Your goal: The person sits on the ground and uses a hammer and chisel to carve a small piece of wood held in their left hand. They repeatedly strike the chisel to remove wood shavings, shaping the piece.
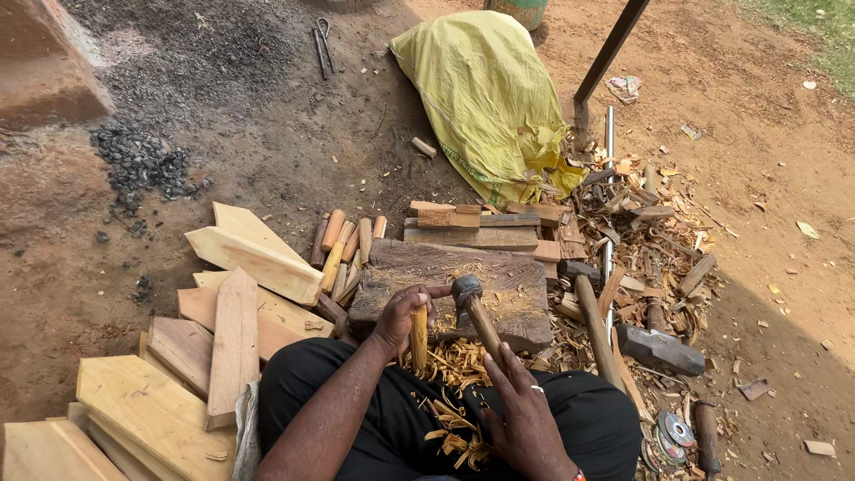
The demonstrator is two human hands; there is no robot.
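On the wooden block [499, 285] before the seated person, left hand [403, 316] clamps an upright wooden peg [418, 338]; right hand [525, 405] grips the adze handle [485, 325] low down. The peg looks light, stiff, and splintery, best held mid-length. Shavings [454, 365], planks [236, 343] and a sledgehammer [659, 349] crowd the ground.

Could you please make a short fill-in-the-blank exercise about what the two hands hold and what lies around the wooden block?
1. The right hand holds a ____ by its wooden handle.
2. The left hand holds a small yellow wooden stick standing on the chopping ____.
3. Behind the work area lies a big sack of ____ colour.
4. Cut planks are stacked on the person's ____ side.

Missing words: hammer; block; yellow; left
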